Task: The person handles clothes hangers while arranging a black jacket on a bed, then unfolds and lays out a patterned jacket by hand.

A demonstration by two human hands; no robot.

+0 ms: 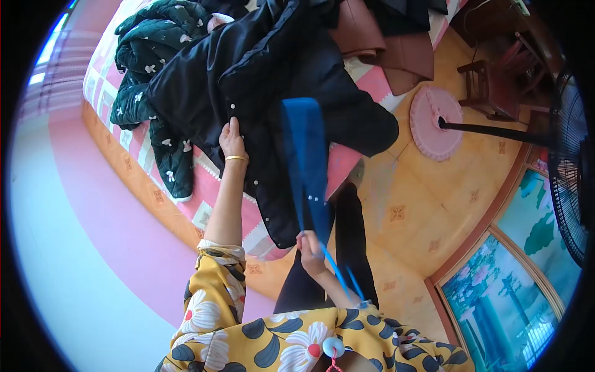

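A black padded jacket with a row of pale snap buttons is spread over the bed. My left hand is closed on the jacket's front edge, close to one of the snaps. Low in the middle, my right hand is closed around a long, thin blue thing. Motion smears it into a translucent blue fan over the jacket's right part, and a blue end sticks out below my fist. I cannot tell its exact kind.
A dark green coat with white rabbit shapes lies at the bed's upper left. Brown folded material hangs over its far edge. At right are a black standing fan, a pink round cover and a wooden chair.
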